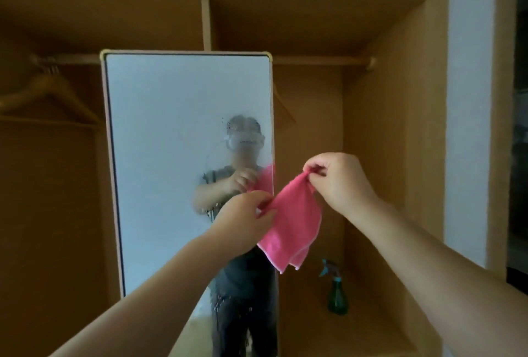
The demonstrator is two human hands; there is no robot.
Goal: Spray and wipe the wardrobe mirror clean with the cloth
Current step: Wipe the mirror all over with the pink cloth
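1. right grip [340, 182]: I log thumb and forefinger pinching the upper corner of the pink cloth [291, 225], with the other fingers curled in toward the palm. The back of the hand faces me. The bare forearm comes in from the right edge and rises to the hand.

2. left grip [245, 213]: it pinches the cloth's left edge, lower than the right grip, fingers curled round the fabric and knuckles toward me. The forearm reaches up from the bottom left and crosses in front of the lower glass.

3. cloth: held in the air between the two grips. Its top edge slants from upper right down to lower left, and the rest hangs in loose folds with a pale hem at the bottom. It hangs in front of the right edge of the mirror [171, 128]; I cannot tell whether it touches the glass.

4. mirror: tall, upright, pale-framed, standing left of centre in the open wardrobe [385, 128]. Droplets and runs show at mid-height and lower down. It reflects a person holding the cloth.

5. spray bottle [337, 296]: green with a blue-green trigger head, upright on the wardrobe floor to the right of the mirror, below the cloth and apart from both grips.

6. wardrobe: wooden, with a rail [323, 60] across the top and a wooden hanger [48, 96] on it at the left.
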